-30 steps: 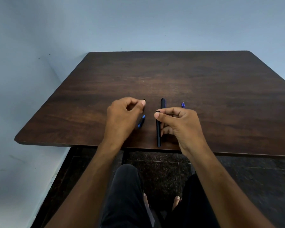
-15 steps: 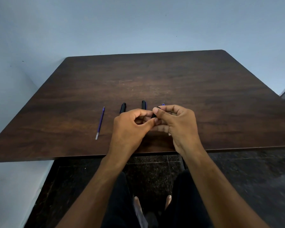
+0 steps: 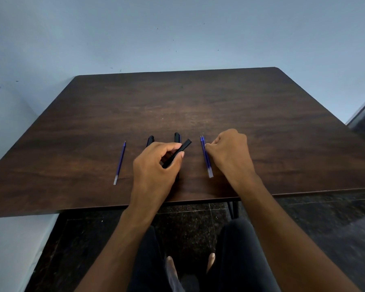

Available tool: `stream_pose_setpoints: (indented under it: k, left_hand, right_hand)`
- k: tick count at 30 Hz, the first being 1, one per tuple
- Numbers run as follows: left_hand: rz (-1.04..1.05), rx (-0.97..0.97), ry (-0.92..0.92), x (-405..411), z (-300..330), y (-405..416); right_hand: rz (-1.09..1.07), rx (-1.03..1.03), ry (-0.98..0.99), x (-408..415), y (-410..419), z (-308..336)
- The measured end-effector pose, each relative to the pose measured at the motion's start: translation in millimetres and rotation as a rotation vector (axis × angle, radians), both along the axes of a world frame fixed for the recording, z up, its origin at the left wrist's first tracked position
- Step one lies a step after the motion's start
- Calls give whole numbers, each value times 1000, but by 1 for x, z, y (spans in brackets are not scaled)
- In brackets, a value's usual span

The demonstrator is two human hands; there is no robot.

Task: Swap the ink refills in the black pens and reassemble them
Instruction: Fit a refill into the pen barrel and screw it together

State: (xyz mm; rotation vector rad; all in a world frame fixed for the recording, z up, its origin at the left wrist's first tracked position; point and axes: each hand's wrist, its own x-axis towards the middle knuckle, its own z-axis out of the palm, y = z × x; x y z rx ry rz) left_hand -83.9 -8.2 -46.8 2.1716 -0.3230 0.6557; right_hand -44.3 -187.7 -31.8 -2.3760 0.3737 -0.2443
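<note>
From the head camera, the left hand (image 3: 156, 163) in the middle of the frame holds a black pen barrel (image 3: 178, 152) between its thumb and fingers, open end up. The right hand (image 3: 230, 152) curls its fingers down on two blue refills (image 3: 206, 159) lying side by side on the table (image 3: 219, 102). Another refill (image 3: 120, 163) lies alone at the left, and two more black pens (image 3: 150, 140) peek out behind the left hand. I think a refill is being picked; next it must slide straight into the barrel.

Your left hand (image 3: 156, 163) hovers over the table edge, fingers and thumb curled around a black pen barrel (image 3: 178, 152). Your right hand (image 3: 230, 152) lies knuckles-up, fingertips pinching two blue refills (image 3: 206, 159). Both forearms reach forward, bare.
</note>
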Motion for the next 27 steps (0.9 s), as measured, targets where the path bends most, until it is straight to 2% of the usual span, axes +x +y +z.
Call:
stream_pose_setpoints:
  k: [14, 22, 27]
  left_hand:
    - [-26, -44, 27, -1, -5, 4]
    - [-33, -31, 44, 0, -7, 4]
    - [-31, -28, 54, -1, -7, 5]
  right_hand:
    - [-14, -125, 174, 8, 6, 9]
    - [-7, -270, 186, 13, 6, 7]
    - [4, -180, 278, 17, 2, 12]
